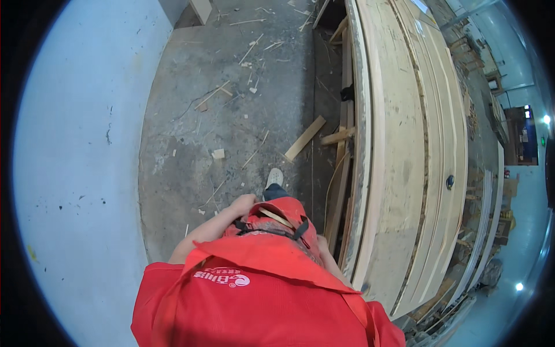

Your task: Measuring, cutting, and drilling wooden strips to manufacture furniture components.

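Left hand [244,205]: curled at your red apron [272,257], mid-frame; grip unclear.
Right hand: apparently hidden by your apron; I cannot tell its state.
Bench [399,144]: right of frame.

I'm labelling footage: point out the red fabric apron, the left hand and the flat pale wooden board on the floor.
Red fabric apron [274,258]: head view, on the bib.
Left hand [244,205]: head view, on its back.
Flat pale wooden board [305,139]: head view, its middle.
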The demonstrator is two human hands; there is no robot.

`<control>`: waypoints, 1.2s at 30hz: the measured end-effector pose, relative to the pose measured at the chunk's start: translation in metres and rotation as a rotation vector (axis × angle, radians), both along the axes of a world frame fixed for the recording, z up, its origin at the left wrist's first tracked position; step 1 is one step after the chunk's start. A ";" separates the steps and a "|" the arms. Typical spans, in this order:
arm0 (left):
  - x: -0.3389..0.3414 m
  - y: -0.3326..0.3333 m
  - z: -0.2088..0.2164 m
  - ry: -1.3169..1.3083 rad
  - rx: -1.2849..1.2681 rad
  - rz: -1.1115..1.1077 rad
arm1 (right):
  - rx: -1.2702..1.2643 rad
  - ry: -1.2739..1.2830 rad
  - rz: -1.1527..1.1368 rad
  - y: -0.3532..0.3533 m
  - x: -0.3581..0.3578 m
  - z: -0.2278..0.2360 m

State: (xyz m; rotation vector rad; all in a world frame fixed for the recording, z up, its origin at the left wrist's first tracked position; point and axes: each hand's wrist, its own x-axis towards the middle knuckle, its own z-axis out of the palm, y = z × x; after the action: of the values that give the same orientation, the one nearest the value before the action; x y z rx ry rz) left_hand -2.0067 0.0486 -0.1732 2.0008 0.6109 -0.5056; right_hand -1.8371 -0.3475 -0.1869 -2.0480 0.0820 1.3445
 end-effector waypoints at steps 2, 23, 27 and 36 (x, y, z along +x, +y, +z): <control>0.010 0.037 -0.008 0.062 0.176 0.027 | -0.038 -0.273 0.241 0.076 0.058 -0.007; 0.291 0.426 -0.033 -0.120 0.248 0.347 | -0.244 -0.034 0.258 0.514 0.378 -0.035; 0.334 0.495 -0.063 -0.079 0.141 0.401 | -0.393 0.048 0.016 0.546 0.401 -0.008; 0.404 0.529 -0.128 0.012 0.043 0.399 | -0.357 0.017 -0.108 0.612 0.478 -0.065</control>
State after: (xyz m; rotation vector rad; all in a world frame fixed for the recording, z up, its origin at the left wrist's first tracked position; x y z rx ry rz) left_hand -1.6022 0.5772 -0.3011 1.8509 1.0069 -0.2634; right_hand -1.3588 0.2643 -0.2523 -2.2861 0.4638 1.3547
